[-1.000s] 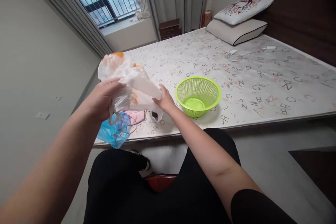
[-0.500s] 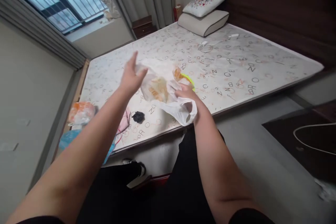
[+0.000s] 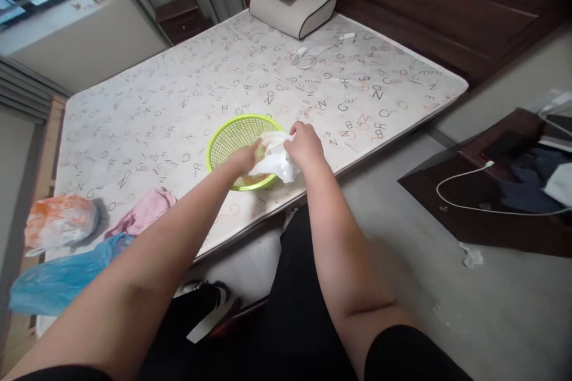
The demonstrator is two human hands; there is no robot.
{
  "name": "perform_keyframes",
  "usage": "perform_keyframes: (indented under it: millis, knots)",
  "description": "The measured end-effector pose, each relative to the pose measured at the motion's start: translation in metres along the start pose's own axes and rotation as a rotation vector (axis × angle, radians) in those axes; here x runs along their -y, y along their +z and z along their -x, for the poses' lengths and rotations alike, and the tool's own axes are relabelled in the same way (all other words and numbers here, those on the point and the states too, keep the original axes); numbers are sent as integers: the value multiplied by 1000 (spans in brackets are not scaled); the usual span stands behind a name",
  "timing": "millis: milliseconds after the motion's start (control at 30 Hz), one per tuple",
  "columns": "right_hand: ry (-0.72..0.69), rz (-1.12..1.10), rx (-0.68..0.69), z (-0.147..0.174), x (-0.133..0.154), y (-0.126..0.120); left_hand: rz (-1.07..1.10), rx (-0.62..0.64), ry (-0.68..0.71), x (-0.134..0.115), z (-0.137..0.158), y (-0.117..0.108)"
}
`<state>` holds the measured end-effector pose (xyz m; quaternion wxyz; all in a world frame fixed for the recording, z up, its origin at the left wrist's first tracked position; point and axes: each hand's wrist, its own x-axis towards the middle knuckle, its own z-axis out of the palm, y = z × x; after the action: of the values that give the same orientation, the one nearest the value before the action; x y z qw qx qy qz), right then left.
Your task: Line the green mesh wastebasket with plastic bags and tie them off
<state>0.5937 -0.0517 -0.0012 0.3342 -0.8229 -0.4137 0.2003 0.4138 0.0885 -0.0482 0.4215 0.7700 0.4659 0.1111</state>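
Note:
Both of my hands are on a crumpled white plastic bag [image 3: 276, 162] above the near right side of a lime-green mesh basket [image 3: 257, 119]. My right hand [image 3: 305, 143] is closed on the bag's right end, fingers curled. My left hand [image 3: 245, 158] reaches over the basket, closed around the bag's left end; its fingertips are partly hidden by the plastic. Something yellowish-orange shows under the bag, too covered to name. The basket rests on the mattress [image 3: 179, 113] close to its front edge.
To the left lie an orange-and-white plastic bag [image 3: 60, 220], a pink cloth [image 3: 145, 211] and a blue plastic bag [image 3: 62, 280]. A cable [image 3: 304, 59] and stacked pillows [image 3: 292, 9] are at the back. A dark wooden piece of furniture [image 3: 438, 190] stands on the right.
My left hand has come down from the air onto the white bag, which is now bunched up. The green basket, mostly hidden before, now shows. The view has turned right and down.

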Motion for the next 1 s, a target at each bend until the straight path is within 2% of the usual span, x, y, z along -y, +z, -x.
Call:
perform_keyframes:
  millis: [100,167,200,267,333,433,500,600,667,733,800,900,1000]
  knots:
    - [-12,100,50,0,-6,-12,-122,-337,54,-10,7,-44]
    - [12,137,163,0,-11,-19,-201,-466,22,-12,19,-79]
    - [39,135,219,-1,-15,-22,-208,-502,-51,-12,27,-95]
    - [95,87,317,0,-23,-28,-135,-475,-239,-9,44,-119]
    - [117,-33,429,1,-30,-32,113,-436,-323,-8,62,-130]
    - [130,-234,614,5,-38,-34,647,-412,-292,-14,87,-130]
    - [165,-288,682,7,-40,-31,931,-404,-268,-22,100,-127]
    - [214,-477,592,7,-40,-25,1154,-516,-233,-28,110,-123]
    - [246,-738,465,5,-40,-21,1181,-572,-234,-26,113,-120]
    - [281,-992,384,1,-40,-19,1137,-572,-266,-19,116,-117]
    - [316,-1138,334,-3,-41,-18,1051,-548,-287,-8,123,-114]
    - [352,-1114,299,-8,-44,-13,863,-466,-234,9,140,-110]
    - [328,-1038,289,-12,-47,-9,645,-231,-252,24,157,-109]
